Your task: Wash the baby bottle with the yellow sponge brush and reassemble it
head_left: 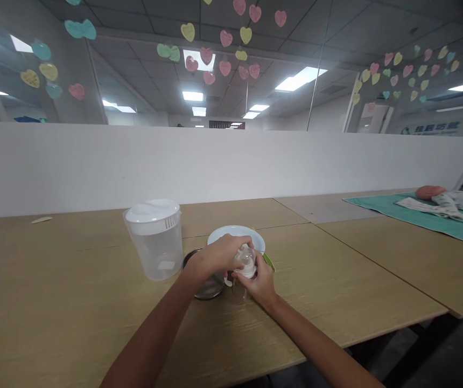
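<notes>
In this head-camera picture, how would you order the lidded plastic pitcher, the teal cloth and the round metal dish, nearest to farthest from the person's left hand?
From the left hand:
1. Round metal dish: just below it, partly hidden by the forearm.
2. Lidded plastic pitcher: to the left.
3. Teal cloth: far right.

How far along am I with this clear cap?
Already done, apparently: the clear cap sits over the white collar. In hand: your left hand and right hand grip this top. Remaining, I'd judge: checking it's seated, since fingers hide part of the edge, then letting go.
</notes>
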Available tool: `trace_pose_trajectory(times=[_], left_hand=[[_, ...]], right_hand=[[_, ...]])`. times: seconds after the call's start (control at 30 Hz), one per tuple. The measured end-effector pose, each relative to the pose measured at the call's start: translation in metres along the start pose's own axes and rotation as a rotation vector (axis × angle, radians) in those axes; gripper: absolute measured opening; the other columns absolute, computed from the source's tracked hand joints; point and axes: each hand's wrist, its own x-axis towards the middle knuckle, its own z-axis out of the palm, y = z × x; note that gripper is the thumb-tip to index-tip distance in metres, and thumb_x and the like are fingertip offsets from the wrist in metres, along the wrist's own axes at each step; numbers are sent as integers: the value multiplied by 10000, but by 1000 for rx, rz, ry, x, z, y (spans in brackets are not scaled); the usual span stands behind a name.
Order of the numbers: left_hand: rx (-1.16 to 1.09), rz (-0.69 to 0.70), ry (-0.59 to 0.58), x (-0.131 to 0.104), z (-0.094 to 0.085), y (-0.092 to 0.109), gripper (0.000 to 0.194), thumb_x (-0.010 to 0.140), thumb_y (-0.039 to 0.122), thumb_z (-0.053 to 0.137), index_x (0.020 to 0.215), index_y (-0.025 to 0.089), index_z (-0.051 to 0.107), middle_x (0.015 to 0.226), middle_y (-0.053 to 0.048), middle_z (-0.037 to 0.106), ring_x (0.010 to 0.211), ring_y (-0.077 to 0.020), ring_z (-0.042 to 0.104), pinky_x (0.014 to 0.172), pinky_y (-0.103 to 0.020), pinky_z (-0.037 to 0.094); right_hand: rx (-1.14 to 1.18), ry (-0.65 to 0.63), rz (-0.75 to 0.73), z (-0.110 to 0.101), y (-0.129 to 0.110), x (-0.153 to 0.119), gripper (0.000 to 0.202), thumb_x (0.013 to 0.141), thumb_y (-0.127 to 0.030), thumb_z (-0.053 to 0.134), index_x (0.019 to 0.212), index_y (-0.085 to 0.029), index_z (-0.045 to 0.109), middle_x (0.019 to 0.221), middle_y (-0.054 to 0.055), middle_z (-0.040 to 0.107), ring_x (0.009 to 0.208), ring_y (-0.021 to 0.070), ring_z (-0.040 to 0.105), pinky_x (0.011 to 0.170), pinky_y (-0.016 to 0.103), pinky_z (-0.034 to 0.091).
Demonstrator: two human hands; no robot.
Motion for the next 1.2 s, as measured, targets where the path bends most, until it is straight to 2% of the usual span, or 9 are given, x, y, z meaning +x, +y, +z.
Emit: trace_pose_trajectory(times=[0.2,0.3,0.4,0.53,0.67,0.9,0.97,1.1,1.2], left_hand=[[-34,42,-24,2,-4,-3,301,662,188,563,960,216,533,846,-4,604,427,-75,506,407,-183,379],[-121,50,-52,5,-7,-11,412,634,206,616,1038,222,535,883,-6,611,568,-107,569,479,-186,429],[-85,115,-6,9,-9,-19,464,579,228,691,1027,210,572,928,-16,625,794,-156,602,620,-205,460],[-9,135,21,10,-11,-24,485,564,232,715,1036,202,604,967,-28,645,846,-170,604,679,-220,452],[25,169,27,6,-13,-17,470,592,198,694,1056,210,622,986,-26,659,862,-170,606,705,-222,447],[58,206,72,-3,-12,7,432,650,175,657,1072,266,648,933,18,686,845,-160,616,698,-209,450],[22,210,181,-7,-14,14,420,686,244,655,1106,261,633,988,10,684,872,-168,613,718,-221,470],[-31,194,557,-20,-27,23,492,756,376,600,1227,254,536,1211,-9,589,1019,-201,563,787,-283,515],[111,187,629,-24,-34,17,465,805,342,538,1261,266,496,1250,-23,540,1080,-203,524,903,-348,478]], right_hand=[[35,-6,7,1,1,-1,596,676,-483,664,1147,-169,478,933,88,678,778,215,644,660,313,519],[60,-19,-15,1,2,-1,603,691,-466,657,1178,-167,463,990,110,670,837,227,644,699,330,524],[65,-24,-26,2,1,0,634,689,-450,661,1212,-171,437,1024,112,663,876,231,644,714,333,528],[127,-69,-12,4,-2,0,713,682,-435,668,1270,-168,366,1042,114,654,887,228,647,704,319,534],[150,-65,-4,3,-5,1,750,679,-430,672,1295,-166,335,1048,116,647,891,225,645,695,307,535],[201,6,-20,-1,-5,1,691,691,-437,651,1263,-169,371,1122,136,608,970,238,619,766,344,532],[191,59,-2,-3,0,-1,671,701,-435,641,1256,-164,379,1061,129,626,906,230,635,739,346,538],[164,28,-84,-7,6,-7,658,697,-420,657,1244,-154,406,886,83,653,757,195,646,668,306,542],[129,-3,-139,-7,4,-6,637,697,-445,644,1225,-151,441,848,79,657,730,193,645,660,303,544]])
